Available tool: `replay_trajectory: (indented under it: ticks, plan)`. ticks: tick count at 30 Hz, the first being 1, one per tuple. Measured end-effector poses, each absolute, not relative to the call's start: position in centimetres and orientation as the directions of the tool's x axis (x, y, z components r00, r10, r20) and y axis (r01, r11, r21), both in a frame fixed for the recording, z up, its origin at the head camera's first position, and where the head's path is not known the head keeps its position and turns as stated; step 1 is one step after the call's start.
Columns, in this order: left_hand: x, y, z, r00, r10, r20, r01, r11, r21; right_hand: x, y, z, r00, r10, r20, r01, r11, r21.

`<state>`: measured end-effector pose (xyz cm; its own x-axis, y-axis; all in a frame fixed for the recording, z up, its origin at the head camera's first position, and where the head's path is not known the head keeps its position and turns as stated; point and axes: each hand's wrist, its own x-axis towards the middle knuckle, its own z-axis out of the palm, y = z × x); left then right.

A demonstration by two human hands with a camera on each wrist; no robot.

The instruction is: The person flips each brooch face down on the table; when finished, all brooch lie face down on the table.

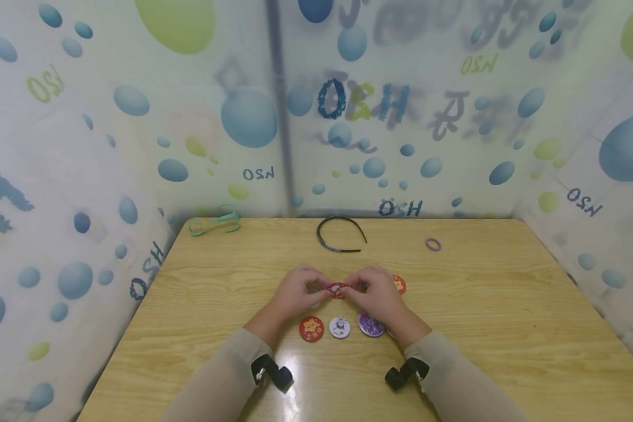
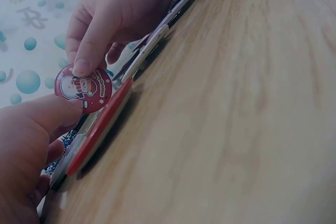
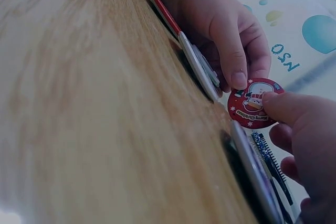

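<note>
Backdrop: pale walls (image 1: 358,184) are rising around you, showing off blue and green bubbles and lettering.
Surface: your wood-grain table (image 1: 506,328) is spreading out beneath everything, glare shining between your arms.
Sleeves: beige cuffs (image 1: 218,375) are covering both your forearms.
Left hand: your left hand (image 1: 299,291) is pinching the red badge (image 1: 337,289), thumb on its face.
Right hand: yours on the right (image 1: 377,291) is matching it, gripping narrow from the other side.
Far edge: a black headband (image 1: 322,241) is lying beyond your hands, a mint-green object (image 1: 227,217) resting off left.
Front row: a purple badge (image 1: 371,325), a red star badge (image 1: 312,329) and a white badge (image 1: 340,327) are lying nearer you.
Held piece: that "Merry Christmas" badge is hanging above the table, between your two hands.
Ring: a purple ring (image 1: 428,245) is sitting far right.
</note>
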<state>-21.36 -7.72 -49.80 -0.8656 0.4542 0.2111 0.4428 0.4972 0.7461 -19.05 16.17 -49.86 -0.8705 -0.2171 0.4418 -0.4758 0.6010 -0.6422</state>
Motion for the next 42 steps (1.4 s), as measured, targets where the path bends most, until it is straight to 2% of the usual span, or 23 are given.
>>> replay_trajectory:
  ticks: [13,20,32,42]
  plan:
    - [-21.40,-7.74,-49.98,-0.834,0.484,0.265,0.502,0.467,0.728,-18.93,16.34,-49.76,-0.844,-0.260,0.469,-0.528,0.551,-0.646]
    - [-21.56,-7.75,-50.09,-0.794,0.528,0.302,0.562,0.447,0.696,-19.01,16.41,-49.89,-0.855,-0.276,0.440,-0.515,0.552,-0.655]
    - [-21.49,-8.09,-49.94,-0.814,0.543,0.206,0.510,0.498,0.702,-19.01,16.42,-49.90,-0.873,-0.312,0.376,-0.488,0.574,-0.657]
    - [-21.66,-8.11,-49.91,-0.761,0.603,0.240,0.587,0.481,0.651,-19.12,16.52,-50.26,-0.867,-0.375,0.329,-0.496,0.576,-0.650]
